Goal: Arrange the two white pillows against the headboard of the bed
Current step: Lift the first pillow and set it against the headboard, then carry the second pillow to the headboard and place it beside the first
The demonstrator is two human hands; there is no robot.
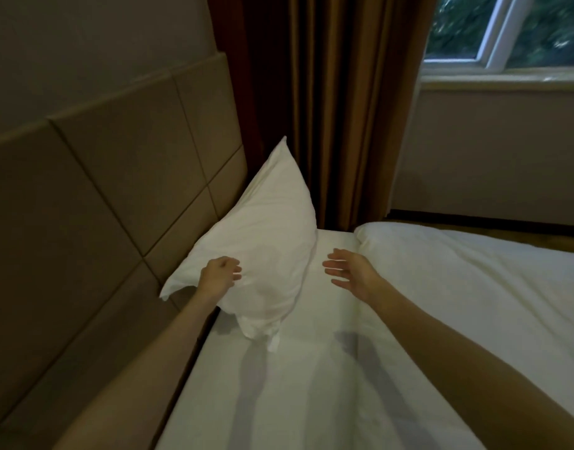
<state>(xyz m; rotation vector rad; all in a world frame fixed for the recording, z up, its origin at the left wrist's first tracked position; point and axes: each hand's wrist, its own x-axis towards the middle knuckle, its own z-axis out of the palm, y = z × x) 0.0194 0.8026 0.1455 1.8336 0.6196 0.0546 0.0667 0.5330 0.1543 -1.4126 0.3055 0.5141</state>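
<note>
One pillow (263, 241) is propped on the headboard (116, 190) at ten o'clock; left hand (219, 276) loosely curled against it, right hand (350, 271) open, empty; corners should be squared

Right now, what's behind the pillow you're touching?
Behind the pillow stands the tan padded headboard; the pillow leans on it. Past its top corner hangs a brown curtain. The headboard panels it covers are hidden, and no second pillow shows.

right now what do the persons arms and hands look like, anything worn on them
Both forearms are bare up to the frame edge, with no sleeves in view. The left hand and right hand show no gloves, and no rings, watch or bracelet are visible in the dim, slightly blurred picture.
</note>
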